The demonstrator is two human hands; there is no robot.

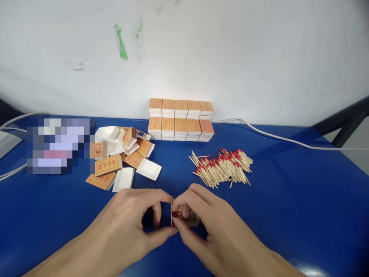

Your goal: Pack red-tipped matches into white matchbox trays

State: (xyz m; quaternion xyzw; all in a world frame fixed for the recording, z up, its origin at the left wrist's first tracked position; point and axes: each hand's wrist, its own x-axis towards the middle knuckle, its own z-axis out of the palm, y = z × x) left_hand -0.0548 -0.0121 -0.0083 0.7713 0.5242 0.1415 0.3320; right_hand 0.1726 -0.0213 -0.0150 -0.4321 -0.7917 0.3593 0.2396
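It looks like a small indoor workstation for packing by hand, though the kind of building cannot be told. A blue desk (273,200) against a scuffed white wall (259,57) carries stacked matchboxes (181,125) at the far side, loose trays and sleeves (134,159) left, and heaped matches (223,167) right, with a white cable (331,148) trailing behind.

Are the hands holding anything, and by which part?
The right hand holds a bundle of matches near the red heads. The left hand has its fingertips at a thin white edge there; its grip is unclear.
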